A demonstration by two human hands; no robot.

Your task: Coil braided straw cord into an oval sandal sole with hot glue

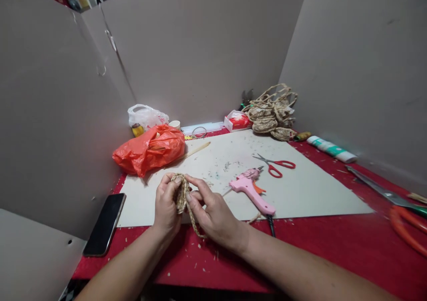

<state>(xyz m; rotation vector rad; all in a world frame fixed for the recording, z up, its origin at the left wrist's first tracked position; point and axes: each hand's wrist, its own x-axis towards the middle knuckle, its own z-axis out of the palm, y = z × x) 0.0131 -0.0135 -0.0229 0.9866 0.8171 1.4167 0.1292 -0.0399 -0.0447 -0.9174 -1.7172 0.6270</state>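
Observation:
Between my two hands is a small coiled piece of braided straw cord point(181, 194), held above the front part of the white sheet. My left hand point(167, 203) is closed round its left side, thumb on the coil's face. My right hand point(208, 210) pinches the coil's right edge between thumb and fingers. A loose tail of the braid hangs below the coil toward the red cloth. Just right of my right hand lies a pink hot glue gun point(251, 192) with an orange trigger. Red-handled scissors point(275, 164) lie half-open behind it.
On the left are a black phone point(105, 224) and an orange plastic bag point(150, 150). Bundles of braided cord point(271, 114) are piled at the back right beside a red-and-white box point(237, 120). Large orange-handled shears point(396, 203) lie far right. Grey panels point(200, 47) enclose the table.

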